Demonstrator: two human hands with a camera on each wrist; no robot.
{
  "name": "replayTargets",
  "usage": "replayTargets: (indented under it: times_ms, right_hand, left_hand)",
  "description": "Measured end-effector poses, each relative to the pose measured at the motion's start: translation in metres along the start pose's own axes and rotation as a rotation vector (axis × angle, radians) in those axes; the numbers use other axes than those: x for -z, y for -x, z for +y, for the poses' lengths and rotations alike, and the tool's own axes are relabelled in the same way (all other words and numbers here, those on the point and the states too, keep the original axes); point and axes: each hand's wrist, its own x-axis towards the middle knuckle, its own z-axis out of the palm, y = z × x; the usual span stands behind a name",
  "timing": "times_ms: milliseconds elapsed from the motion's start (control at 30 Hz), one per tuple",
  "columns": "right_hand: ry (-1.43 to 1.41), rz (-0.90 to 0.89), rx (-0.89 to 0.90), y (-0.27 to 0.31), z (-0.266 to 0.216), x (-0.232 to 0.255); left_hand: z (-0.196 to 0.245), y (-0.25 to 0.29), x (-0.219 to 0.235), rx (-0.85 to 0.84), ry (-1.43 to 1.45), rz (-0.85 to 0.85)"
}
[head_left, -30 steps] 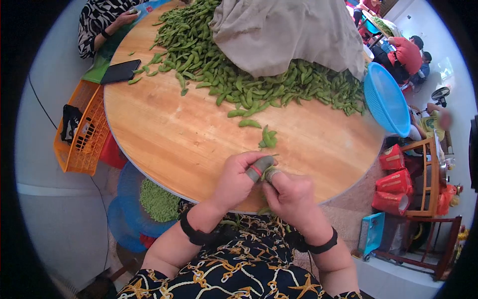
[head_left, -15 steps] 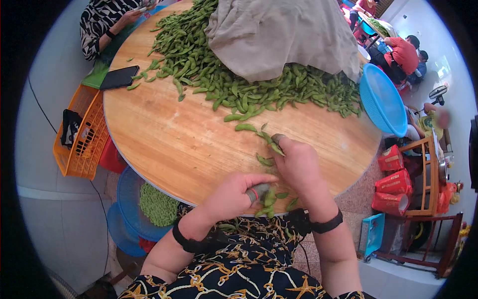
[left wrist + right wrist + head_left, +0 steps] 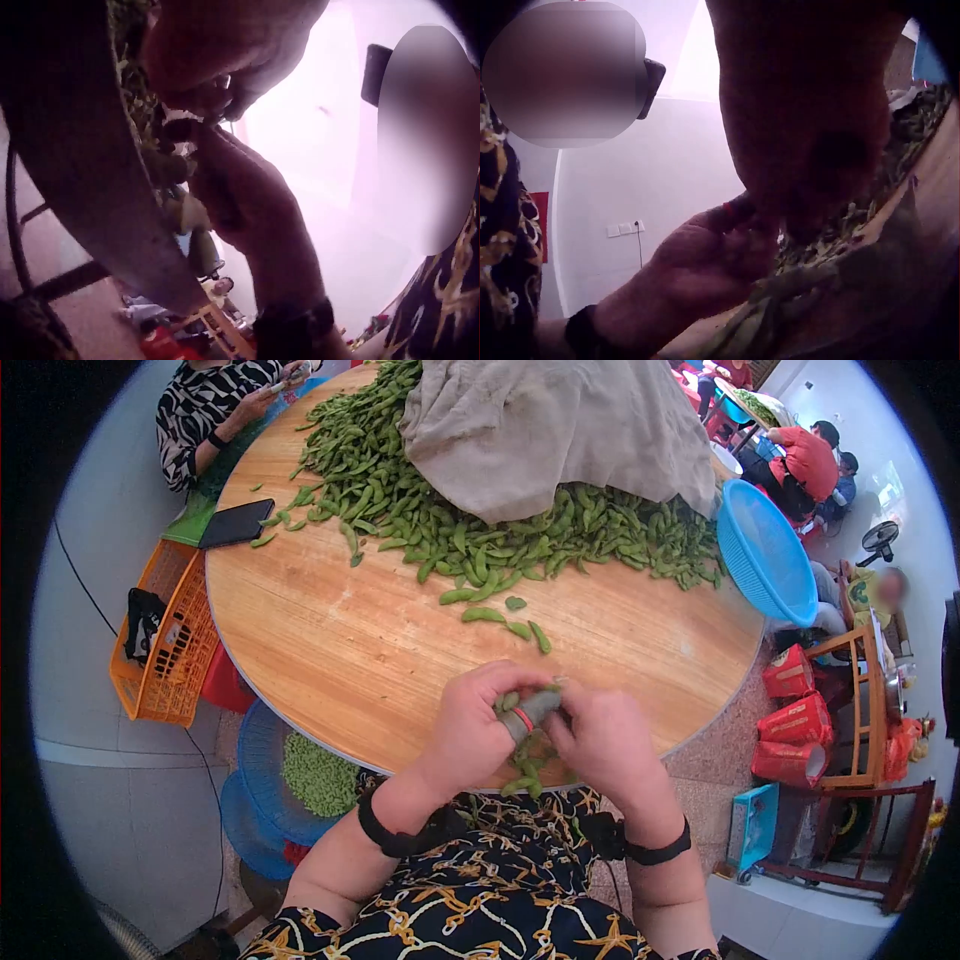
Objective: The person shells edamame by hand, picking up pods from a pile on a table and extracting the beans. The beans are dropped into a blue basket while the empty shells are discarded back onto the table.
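Observation:
Both hands meet over the near edge of the round wooden table (image 3: 330,630). My left hand (image 3: 465,725) grips green soybean pods (image 3: 506,702), and its thumb wears a grey-green cover with a red band. Against that thumb, my right hand (image 3: 608,732) pinches with curled fingers; the end of the pod there is largely hidden. Just below the hands hang or lie a few more pods (image 3: 524,772). In the right wrist view the left hand (image 3: 712,262) comes up beneath the dark right hand (image 3: 802,142).
A heap of pods (image 3: 400,510) under a grey cloth (image 3: 560,430) covers the far side. Loose pods (image 3: 484,615) lie ahead of the hands. A blue basket (image 3: 765,550) stands right, a phone (image 3: 237,523) left. Shelled beans (image 3: 318,775) fill a blue basket below left.
The right hand reached forward to the loose pods half a second ago and has come back to the left hand. The left hand has risen slightly. Fewer pods lie in the small cluster ahead.

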Motion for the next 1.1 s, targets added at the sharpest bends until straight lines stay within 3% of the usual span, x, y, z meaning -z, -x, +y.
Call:
replayTargets:
  times_ms: [33,100,133,200,233,300,333,400,600,733,800,933,1000,1100]
  right_hand:
    - [-0.003,0.000,0.001,0.001,0.000,-0.001]
    - [-0.302,0.118,0.106,0.003,0.001,-0.003]
    - [-0.306,0.118,0.106,0.005,0.002,-0.005]
    - [-0.893,-0.122,-0.112,0.008,0.003,-0.010]
    - [-0.897,-0.120,-0.111,0.009,0.006,-0.010]
    - [-1.521,-0.500,-0.261,0.012,0.013,-0.007]
    - [-1.521,-0.500,-0.260,0.012,0.012,-0.008]
    - [-1.508,-0.436,-0.375,0.013,0.007,-0.014]
    - [-1.405,-0.295,-0.277,0.014,-0.007,-0.012]
    - [-1.394,-0.339,-0.275,0.014,-0.001,-0.014]
    - [-1.383,-0.384,-0.326,0.014,0.002,-0.016]
    - [-1.363,-0.355,-0.353,0.011,0.000,-0.014]
    - [-1.540,-0.370,-0.457,0.012,-0.004,-0.011]
    - [-1.667,-0.396,-0.444,0.012,-0.001,-0.016]
  left_hand:
    - [-0.004,0.001,0.000,0.001,-0.003,0.001]
    - [-0.009,0.003,0.003,0.215,0.460,0.106]
    - [-0.009,0.004,0.003,0.217,0.457,0.106]
    - [-0.008,0.006,0.005,0.322,0.883,0.044]
    - [-0.004,0.005,0.007,0.323,0.879,0.044]
    - [0.008,0.004,0.011,0.511,1.083,-0.195]
    - [0.002,0.004,0.011,0.511,1.082,-0.195]
    - [-0.013,0.004,0.009,0.258,1.026,-0.136]
    - [-0.008,0.003,0.009,0.244,0.870,0.155]
    - [-0.011,0.003,0.006,0.197,0.737,0.210]
    - [-0.010,0.002,0.007,0.200,0.544,0.205]
    - [-0.012,0.003,0.010,0.170,0.432,0.134]
    - [-0.015,0.002,0.013,0.213,0.826,-0.135]
    - [-0.010,0.002,0.017,0.324,1.035,-0.185]
